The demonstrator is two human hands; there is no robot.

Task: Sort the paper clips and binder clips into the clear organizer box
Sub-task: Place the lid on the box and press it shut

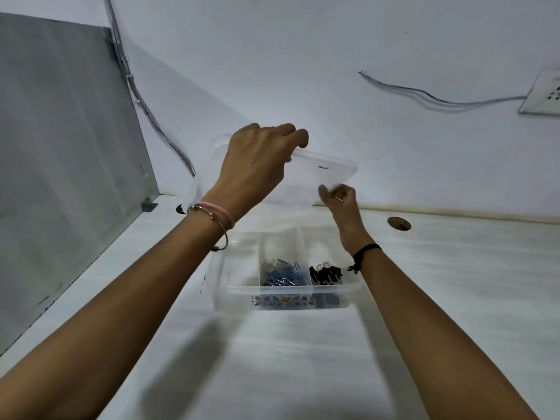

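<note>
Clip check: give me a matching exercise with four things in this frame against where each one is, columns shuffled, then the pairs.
Things:
1. blue paper clips
2. black binder clips
3. clear lid
4. left compartment

Places:
A. raised above the organizer box, held by both hands
B. middle compartment
C. right compartment
D. nothing visible inside

Pairs: 1-B, 2-C, 3-A, 4-D

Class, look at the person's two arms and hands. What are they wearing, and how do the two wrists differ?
Both forearms are bare, with no sleeves or gloves in view. The left wrist carries a pink band and a thin metal bangle with small rounded ends. The right wrist has a black cord bracelet, knotted at the side. A faint glint on the right hand may be a ring; too blurred to tell.
</note>
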